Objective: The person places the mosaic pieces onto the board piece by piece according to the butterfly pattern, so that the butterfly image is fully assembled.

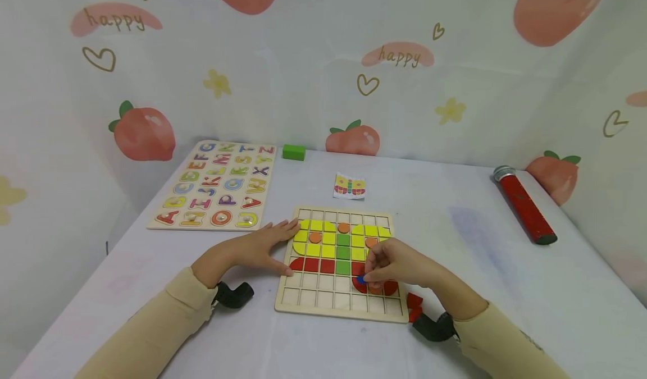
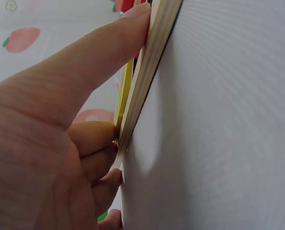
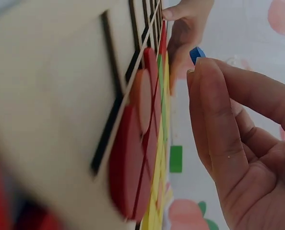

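Note:
A wooden grid board [image 1: 318, 299] lies on the table, bearing yellow, orange, green and red flat pieces in a butterfly-like pattern. My left hand [image 1: 255, 250] rests along its left edge with the thumb and fingers spread; the left wrist view shows the thumb [image 2: 104, 50] against the wooden rim. Over the lower right of the board, my right hand [image 1: 396, 264] pinches a small blue piece [image 3: 197, 53] between thumb and fingertips. In the right wrist view that piece is held apart from the board, near red pieces [image 3: 128, 167] and an orange disc [image 3: 143, 100].
Loose red pieces [image 1: 414, 306] lie at the board's lower right edge. Behind it is a small picture card [image 1: 349, 186]. An alphabet puzzle board [image 1: 151, 225] and a green block [image 1: 294, 152] are at the back left; a red microphone [image 1: 524, 208] lies right.

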Available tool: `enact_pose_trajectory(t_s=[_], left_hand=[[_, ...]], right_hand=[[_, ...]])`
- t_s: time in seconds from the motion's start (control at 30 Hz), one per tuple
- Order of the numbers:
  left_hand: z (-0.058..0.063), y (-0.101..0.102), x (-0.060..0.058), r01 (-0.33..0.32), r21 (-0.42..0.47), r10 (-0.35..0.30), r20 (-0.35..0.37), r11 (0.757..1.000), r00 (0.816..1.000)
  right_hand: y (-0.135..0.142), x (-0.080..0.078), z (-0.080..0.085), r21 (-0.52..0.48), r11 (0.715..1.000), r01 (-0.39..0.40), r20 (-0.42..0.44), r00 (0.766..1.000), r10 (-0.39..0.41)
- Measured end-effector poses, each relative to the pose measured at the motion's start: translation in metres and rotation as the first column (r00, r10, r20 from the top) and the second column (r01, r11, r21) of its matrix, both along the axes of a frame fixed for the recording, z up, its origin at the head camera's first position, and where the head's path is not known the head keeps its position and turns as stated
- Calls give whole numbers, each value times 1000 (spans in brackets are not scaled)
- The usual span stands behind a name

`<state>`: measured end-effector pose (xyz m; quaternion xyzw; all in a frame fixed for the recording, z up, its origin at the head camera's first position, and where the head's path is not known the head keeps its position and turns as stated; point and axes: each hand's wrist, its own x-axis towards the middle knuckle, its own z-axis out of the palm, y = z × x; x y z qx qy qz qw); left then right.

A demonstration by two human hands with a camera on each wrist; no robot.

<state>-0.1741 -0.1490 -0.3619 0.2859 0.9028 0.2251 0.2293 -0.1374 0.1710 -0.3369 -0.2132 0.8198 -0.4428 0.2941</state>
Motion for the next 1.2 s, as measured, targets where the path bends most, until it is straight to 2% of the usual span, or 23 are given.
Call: enact_pose_trajectory(t_s=[0.27, 0.37, 0.57, 0.77, 1.2], left_hand=[[1, -1, 2, -9, 11, 9, 14, 1000, 1000], [2, -1, 3, -12, 6, 12, 13, 1000, 1000], [2, -2, 2, -7, -4, 7, 2, 1000, 1000], [1, -2, 1, -9, -13, 9, -3, 1000, 1000], [2, 0, 0, -4, -12, 4, 4, 1000, 1000]], right_hand=[[-32, -3, -2, 64, 998, 10, -18, 1000, -8], [-39, -2, -2, 85, 996, 1, -55, 998, 3], [-41, -2, -3, 130, 991, -15, -166, 985, 36], [-41, 0, -4, 134, 990, -50, -232, 969, 80], [-46, 7, -7, 155, 987, -48, -283, 955, 91]])
